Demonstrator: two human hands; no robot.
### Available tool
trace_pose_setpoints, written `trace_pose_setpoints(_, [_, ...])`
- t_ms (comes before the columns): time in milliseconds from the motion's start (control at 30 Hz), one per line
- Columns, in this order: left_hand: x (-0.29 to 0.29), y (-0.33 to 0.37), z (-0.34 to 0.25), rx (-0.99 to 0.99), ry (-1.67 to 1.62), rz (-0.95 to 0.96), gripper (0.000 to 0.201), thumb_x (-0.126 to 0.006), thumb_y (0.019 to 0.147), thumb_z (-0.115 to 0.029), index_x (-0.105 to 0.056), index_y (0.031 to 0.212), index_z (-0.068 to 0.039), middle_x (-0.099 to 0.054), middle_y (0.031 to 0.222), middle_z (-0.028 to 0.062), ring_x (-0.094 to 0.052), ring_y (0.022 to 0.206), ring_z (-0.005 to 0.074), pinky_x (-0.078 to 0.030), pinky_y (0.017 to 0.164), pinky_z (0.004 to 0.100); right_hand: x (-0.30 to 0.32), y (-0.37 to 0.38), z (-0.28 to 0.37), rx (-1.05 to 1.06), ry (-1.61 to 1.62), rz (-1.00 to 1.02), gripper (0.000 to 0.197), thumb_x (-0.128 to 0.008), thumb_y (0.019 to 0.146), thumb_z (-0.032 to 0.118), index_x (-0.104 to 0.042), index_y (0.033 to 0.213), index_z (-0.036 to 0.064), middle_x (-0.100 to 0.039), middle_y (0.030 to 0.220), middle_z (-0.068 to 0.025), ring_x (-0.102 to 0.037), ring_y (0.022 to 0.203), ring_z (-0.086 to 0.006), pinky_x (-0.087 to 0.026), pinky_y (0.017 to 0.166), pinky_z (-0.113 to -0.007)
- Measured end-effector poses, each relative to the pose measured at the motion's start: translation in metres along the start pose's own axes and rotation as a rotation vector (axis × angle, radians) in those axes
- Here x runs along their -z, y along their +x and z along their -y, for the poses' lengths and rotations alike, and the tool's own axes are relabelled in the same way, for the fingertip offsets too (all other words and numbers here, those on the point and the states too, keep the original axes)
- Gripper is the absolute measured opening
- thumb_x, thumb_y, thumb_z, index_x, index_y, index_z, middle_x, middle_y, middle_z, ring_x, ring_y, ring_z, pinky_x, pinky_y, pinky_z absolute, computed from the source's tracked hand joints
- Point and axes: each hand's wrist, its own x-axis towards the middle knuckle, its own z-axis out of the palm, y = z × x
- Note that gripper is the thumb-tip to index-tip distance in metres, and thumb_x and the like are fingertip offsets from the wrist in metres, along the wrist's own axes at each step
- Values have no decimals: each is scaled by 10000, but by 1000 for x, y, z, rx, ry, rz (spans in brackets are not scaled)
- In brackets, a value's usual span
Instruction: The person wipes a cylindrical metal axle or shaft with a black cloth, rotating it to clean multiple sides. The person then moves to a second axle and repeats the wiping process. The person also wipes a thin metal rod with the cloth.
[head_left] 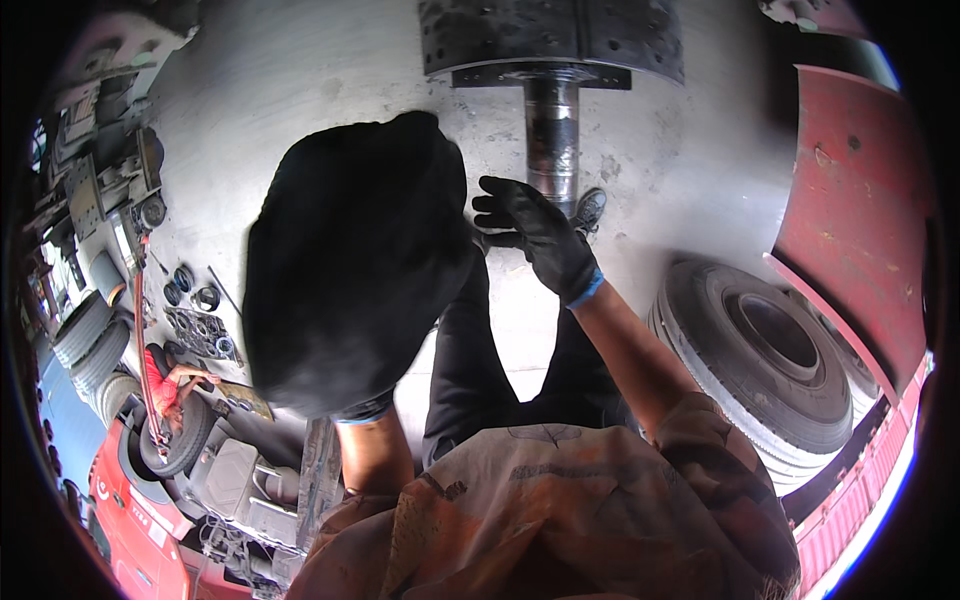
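A large, black, soft cloth-like thing (350, 260) with a rounded outline is raised at the left; its exact kind cannot be made out. At its lower end is my left hand (368, 408) in a dark glove, holding it, with the fingers mostly hidden behind it. Just right of the black thing, my right hand (540, 235) wears a black glove with a blue cuff. Its fingers are spread and it grips nothing. Beyond my right hand stands a greasy metal axle shaft (552, 130), with dark curved brake shoes (550, 35) at its far end.
Large truck tyres (700, 340) lie to my right beside a red metal panel (850, 210). At the left, a person in red (165, 390) bends by a tyre (185, 440) near a red truck (135, 520). Small parts (200, 330) and a dark shoe (591, 209) rest on the concrete floor.
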Motion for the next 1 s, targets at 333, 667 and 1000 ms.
trace_pose_setpoints(333, [-305, -63, 37, -238, 174, 717, 478, -562, 864, -362, -514, 1236, -66, -523, 1261, 134, -489, 1173, 278, -413, 982, 427, 123, -103, 87, 373, 243, -461, 410, -418, 996, 349, -564, 1208, 30, -622, 1142, -80, -575, 1048, -170, -447, 929, -287])
trace_pose_setpoints(667, [-370, 3, 116, -446, 513, 952, 390, -528, 907, -321, -538, 1212, -79, -531, 1247, 129, -494, 1159, 276, -422, 970, 432, 148, -70, 97, 544, -735, -548, 451, -592, 906, 100, -450, 1325, 15, -519, 1294, -92, -528, 1102, -160, -438, 930, -291])
trace_pose_setpoints(1000, [-313, 10, 67, -664, 735, 1170, 366, -599, 815, -177, -585, 1171, -91, -543, 1238, 153, -512, 1143, 309, -417, 948, 430, 196, 39, 80, 579, -1178, -248, 644, -671, 802, 207, -399, 1370, 73, -417, 1381, -182, -396, 1281, -331, -350, 1047, -365])
